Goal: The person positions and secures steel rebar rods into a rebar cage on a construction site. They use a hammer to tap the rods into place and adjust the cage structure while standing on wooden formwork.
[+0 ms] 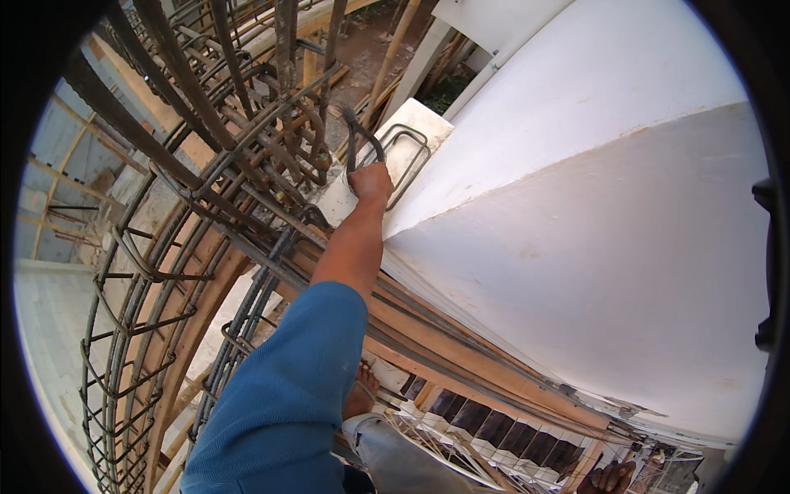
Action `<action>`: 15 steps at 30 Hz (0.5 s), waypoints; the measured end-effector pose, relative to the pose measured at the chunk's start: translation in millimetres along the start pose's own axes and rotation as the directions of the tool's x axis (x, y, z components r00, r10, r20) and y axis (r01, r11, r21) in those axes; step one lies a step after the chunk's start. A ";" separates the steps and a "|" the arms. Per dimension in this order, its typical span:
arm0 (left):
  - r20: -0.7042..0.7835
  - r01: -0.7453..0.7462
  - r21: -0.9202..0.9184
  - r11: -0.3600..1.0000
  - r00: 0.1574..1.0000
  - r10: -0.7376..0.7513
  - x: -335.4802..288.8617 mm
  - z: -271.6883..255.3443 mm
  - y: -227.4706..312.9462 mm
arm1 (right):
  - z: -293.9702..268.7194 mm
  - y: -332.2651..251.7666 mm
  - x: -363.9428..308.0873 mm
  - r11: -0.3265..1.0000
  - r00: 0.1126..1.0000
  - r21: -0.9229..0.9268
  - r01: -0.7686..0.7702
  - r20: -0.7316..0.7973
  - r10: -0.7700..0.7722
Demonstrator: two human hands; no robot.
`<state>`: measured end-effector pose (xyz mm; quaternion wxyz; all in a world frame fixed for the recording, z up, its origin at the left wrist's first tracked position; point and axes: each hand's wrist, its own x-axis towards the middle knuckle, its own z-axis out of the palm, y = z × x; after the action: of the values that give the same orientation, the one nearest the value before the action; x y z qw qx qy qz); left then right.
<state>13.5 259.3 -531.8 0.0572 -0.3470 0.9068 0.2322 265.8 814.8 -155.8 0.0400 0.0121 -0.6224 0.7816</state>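
My left arm, in a blue sleeve, stretches up to the middle of the view. My left hand is closed in a fist around a dark bent rebar stirrup. A second, rectangular stirrup lies beside it on a pale flat-topped block. Left of the hand stands a dense cage of vertical rebar. At the lower right edge, in shadow, my right hand shows only its bent fingers. What they grip is hidden.
A large smooth white curved wall fills the right side. Curved rebar framework with ties runs down the left. Wooden formwork boards curve under the wall. My bare-toed foot is below the sleeve, with a drop showing beyond it.
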 end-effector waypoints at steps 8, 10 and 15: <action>-0.298 -0.442 0.167 0.881 0.830 0.472 -12.6 9.6 6.6 | 4.5 23.6 11.3 0.999 0.998 -0.050 -0.020 -0.063 0.017; 0.040 -0.375 0.376 0.847 0.920 0.390 -19.8 22.7 4.3 | 3.1 28.1 14.4 0.993 0.976 -0.117 -0.023 -0.219 -0.003; 0.640 -0.109 0.570 0.814 0.680 -0.357 -32.8 30.8 -1.2 | -9.1 36.4 19.2 0.996 0.999 -0.090 -0.020 0.025 0.022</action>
<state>37.3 292.5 -550.9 0.5259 -0.2574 0.8080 0.0652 244.1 816.4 -191.9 0.0240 0.0139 -0.6576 0.7528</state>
